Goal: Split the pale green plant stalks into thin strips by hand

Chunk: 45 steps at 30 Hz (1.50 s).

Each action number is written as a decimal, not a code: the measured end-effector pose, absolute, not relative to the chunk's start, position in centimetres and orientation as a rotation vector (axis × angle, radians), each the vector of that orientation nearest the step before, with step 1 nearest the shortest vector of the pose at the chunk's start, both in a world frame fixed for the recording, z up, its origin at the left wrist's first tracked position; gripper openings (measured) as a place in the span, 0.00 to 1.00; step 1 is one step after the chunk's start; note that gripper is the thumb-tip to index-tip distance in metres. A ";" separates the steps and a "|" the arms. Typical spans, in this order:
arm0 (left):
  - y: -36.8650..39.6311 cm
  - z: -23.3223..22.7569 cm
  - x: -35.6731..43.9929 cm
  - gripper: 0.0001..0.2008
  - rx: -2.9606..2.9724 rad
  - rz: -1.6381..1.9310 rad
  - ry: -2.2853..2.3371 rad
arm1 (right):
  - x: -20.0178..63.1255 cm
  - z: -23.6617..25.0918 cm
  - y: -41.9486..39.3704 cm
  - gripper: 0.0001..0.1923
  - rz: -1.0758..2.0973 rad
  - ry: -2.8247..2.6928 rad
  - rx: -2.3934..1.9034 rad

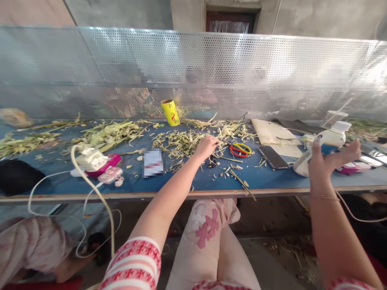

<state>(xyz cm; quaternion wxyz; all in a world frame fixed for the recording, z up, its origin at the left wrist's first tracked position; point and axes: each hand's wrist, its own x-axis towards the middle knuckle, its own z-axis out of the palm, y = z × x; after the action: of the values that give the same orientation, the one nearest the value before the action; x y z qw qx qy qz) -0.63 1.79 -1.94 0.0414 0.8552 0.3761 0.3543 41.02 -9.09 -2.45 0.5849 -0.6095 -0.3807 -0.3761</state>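
Note:
My left hand reaches across the blue table and rests, fingers curled down, on a pile of pale green plant scraps. The blades of the red and yellow scissors lie right next to its fingertips; whether the fingers grip anything is hidden. My right hand is raised at the table's right end with thumb and fingers spread and nothing in it. Just behind it stands a white device.
A yellow roll stands at the back by the perforated metal screen. A dark phone and a beige board lie right of the scissors. Pink and white gadgets with a white cable sit at left. Another person's sleeve shows bottom left.

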 end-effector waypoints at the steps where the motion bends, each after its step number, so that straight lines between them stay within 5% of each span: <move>1: 1.9 -1.8 -0.9 0.06 2.504 1.189 1.159 | 40.0 -1.7 -9.3 0.50 -0.955 -0.950 -1.351; 5: 2.1 -0.9 -1.9 0.08 2.072 1.353 1.186 | 32.8 2.1 -9.6 0.35 -1.120 -1.155 -1.134; 10: 1.7 0.0 -2.5 0.09 1.750 1.413 1.046 | 21.3 4.4 -6.6 0.19 -0.656 -1.621 -1.061; 22: 3.7 -2.0 -2.3 0.10 1.714 1.533 0.894 | 14.0 -2.7 2.2 0.17 0.448 -1.780 -0.959; 37: 2.3 -1.4 -1.2 0.07 1.396 1.383 0.874 | 13.8 -2.0 1.2 0.04 0.445 -1.807 -0.993; 45: 2.1 -1.6 -1.2 0.07 1.310 1.343 0.710 | 14.6 -2.2 2.6 0.07 0.525 -1.627 -0.931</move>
<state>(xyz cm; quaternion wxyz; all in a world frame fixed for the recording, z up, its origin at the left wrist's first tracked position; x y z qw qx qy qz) -1.19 2.09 -1.57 0.5376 0.5506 0.2985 0.5646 14.58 2.61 -2.17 0.5624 -0.3954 -0.6911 0.2230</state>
